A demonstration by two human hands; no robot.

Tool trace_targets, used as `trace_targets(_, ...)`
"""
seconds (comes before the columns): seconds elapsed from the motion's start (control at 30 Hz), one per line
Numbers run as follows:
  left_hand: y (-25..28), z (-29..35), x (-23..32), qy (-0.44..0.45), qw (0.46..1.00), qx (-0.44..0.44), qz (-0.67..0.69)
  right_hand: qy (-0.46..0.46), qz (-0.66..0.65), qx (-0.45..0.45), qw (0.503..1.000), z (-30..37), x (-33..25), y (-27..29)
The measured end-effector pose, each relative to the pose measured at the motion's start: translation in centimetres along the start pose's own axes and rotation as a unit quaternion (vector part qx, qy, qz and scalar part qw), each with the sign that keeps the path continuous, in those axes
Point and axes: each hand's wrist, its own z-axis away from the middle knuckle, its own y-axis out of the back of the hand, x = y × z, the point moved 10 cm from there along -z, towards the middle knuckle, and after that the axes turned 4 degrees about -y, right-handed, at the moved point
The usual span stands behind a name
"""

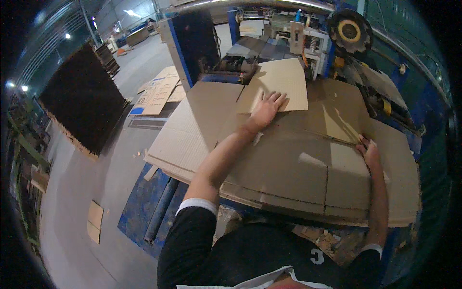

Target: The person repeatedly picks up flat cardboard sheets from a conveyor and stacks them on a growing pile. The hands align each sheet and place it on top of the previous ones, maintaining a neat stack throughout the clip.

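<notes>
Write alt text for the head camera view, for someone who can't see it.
A person's left hand presses flat on a folded brown cardboard flap, right hand at the right edge of a flat corrugated cardboard sheet lying on a blue machine.

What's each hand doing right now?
Left hand: open, flat on the cardboard flap.
Right hand: touching the top cardboard sheet; grip cannot be told.
</notes>
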Motion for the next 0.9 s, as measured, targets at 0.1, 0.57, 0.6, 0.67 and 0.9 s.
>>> trace_targets(0.1,-0.8,-0.8,-1.6,0.104,0.991,-0.035,-0.081,-0.054,0.086,0.014,0.995,-1.5,0.3,-1.2)
trace_targets(0.57,13.6,36.2,-9.7,0.614,0.723,0.303,0.091,-0.27,0.17,0.081,0.944,23.0,9.0,9.7)
trace_targets(0.6,13.5,36.8,-9.7,0.596,0.743,0.299,0.063,-0.325,0.228,-0.019,0.918,24.4,11.7,7.8)
trace_targets(0.67,12.1,37.8,-11.1,0.575,0.745,0.316,0.122,-0.329,0.3,-0.137,0.885,25.8,14.7,4.4)
trace_targets(0.9,12.1,37.1,-13.6,0.569,0.721,0.315,0.239,-0.363,0.272,0.226,0.862,28.0,14.8,5.3)
